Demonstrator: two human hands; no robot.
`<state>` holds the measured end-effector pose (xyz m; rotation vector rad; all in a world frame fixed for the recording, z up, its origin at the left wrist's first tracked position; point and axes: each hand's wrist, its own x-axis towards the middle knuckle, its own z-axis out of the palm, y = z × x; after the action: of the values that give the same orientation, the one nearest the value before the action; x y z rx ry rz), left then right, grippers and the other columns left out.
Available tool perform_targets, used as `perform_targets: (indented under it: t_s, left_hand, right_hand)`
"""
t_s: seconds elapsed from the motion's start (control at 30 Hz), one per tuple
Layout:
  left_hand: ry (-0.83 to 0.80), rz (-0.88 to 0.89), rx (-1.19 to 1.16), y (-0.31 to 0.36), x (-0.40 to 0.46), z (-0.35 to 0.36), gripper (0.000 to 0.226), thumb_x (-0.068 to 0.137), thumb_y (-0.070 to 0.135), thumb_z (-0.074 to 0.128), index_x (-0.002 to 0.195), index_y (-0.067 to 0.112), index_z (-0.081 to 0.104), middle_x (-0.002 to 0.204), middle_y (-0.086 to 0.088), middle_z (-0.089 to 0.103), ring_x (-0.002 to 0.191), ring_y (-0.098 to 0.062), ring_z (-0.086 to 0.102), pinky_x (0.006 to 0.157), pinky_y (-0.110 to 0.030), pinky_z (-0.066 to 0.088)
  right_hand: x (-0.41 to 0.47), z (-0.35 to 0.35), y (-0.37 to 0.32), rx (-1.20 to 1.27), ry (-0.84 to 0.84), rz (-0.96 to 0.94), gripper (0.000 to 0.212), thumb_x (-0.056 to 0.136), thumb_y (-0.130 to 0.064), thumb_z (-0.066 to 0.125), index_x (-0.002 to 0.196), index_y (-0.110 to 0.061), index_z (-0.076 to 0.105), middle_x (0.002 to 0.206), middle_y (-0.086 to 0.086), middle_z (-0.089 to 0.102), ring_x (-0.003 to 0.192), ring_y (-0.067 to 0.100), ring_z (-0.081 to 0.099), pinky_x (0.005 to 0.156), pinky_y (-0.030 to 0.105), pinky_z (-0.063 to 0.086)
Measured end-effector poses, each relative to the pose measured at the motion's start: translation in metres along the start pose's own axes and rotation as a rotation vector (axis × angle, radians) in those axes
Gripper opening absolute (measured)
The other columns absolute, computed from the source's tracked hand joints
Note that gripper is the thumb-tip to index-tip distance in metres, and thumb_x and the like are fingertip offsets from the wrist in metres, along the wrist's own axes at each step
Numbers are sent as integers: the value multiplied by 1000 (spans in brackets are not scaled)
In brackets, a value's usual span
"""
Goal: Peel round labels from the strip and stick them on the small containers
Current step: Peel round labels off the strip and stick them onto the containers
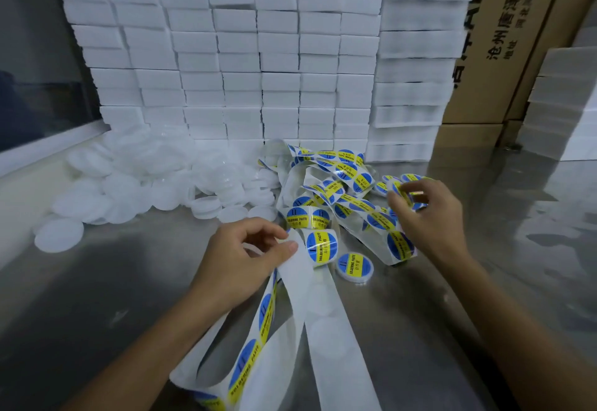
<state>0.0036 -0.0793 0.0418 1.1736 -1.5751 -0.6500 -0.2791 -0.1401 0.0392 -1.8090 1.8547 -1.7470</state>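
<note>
The white paper backing strip of round blue-and-yellow labels (292, 323) loops nearest; the left hand (240, 260) pinches it by thumb and fingers. A labelled small round container (354, 267) sits just right; the right hand (426, 213) pinches another labelled container (407, 193)

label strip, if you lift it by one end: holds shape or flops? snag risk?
Likely floppy: the label strip loops and folds over itself where the left hand pinches it. Probably very light, since thin bands stand up in curls unsupported. Tangling seems likely, as it lies heaped in coils by the right hand.
</note>
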Motion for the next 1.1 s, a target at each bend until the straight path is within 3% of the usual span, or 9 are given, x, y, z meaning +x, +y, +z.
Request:
perform_targets:
  t_s: [0.2,0.37,0.5,0.67,0.77,0.87,0.93,1.0,1.1]
  left_hand:
    - [-92,-75,83,-7,-1,-2,28,68,31,86,89,39,68,99,14,67,89,2,59,72,-24,52]
    - [-133,-123,101,-8,-1,-1,33,69,29,86,93,40,66,97,21,67,92,7,60,70,-11,47]
    - [-97,-226,126,-5,0,-4,44,68,35,85,105,38,61,106,17,57,95,-3,60,70,-17,47]
    - [-41,-326,-16,2,2,-5,34,74,19,82,102,24,65,86,4,66,61,4,65,50,-10,46]
    - [-29,-252,-94,5,2,-5,32,74,4,79,101,18,69,95,0,71,66,4,65,56,-8,49]
    - [-6,-162,-148,7,0,-4,24,73,10,81,93,23,74,89,6,73,75,7,65,64,-5,47]
    - [32,-125,-230,8,-1,-3,17,75,11,80,84,25,77,83,5,75,77,2,68,65,-8,49]
    - [61,-96,-308,9,0,-3,22,76,1,77,75,23,77,81,4,76,75,-4,71,64,-11,51]
    - [11,-116,-448,10,0,-6,29,78,-9,71,78,19,76,81,-8,76,73,-21,74,63,-23,56]
  right_hand:
    - [11,5,51,-264,-35,100,20,86,-36,70,89,-16,68,98,5,62,94,27,60,73,33,41]
    - [13,11,61,-388,-318,201,34,99,-33,50,127,-18,63,122,10,67,110,35,60,87,41,50]
    - [13,9,54,-309,-237,231,38,99,-28,50,132,-12,57,135,12,59,121,34,54,93,40,44]
    - [8,2,26,-202,-8,62,16,91,-19,60,98,-12,72,106,8,69,100,26,61,81,35,45]
    - [-4,5,-8,-98,-11,-116,10,90,-15,63,91,-12,73,91,1,72,88,17,64,78,29,46]
    - [-24,14,-49,62,-124,-220,7,90,-14,64,90,-15,71,75,-8,68,72,0,63,66,13,44]
    - [-40,20,-70,160,-276,-247,8,92,-20,64,97,-18,69,68,-7,67,62,6,63,61,22,51]
    - [-53,26,-86,303,-457,-169,11,95,-26,60,105,-22,65,63,-4,67,56,13,65,59,34,54]
    - [-62,32,-99,663,-661,84,18,96,-18,60,114,-14,61,63,-6,66,57,11,63,54,24,51]
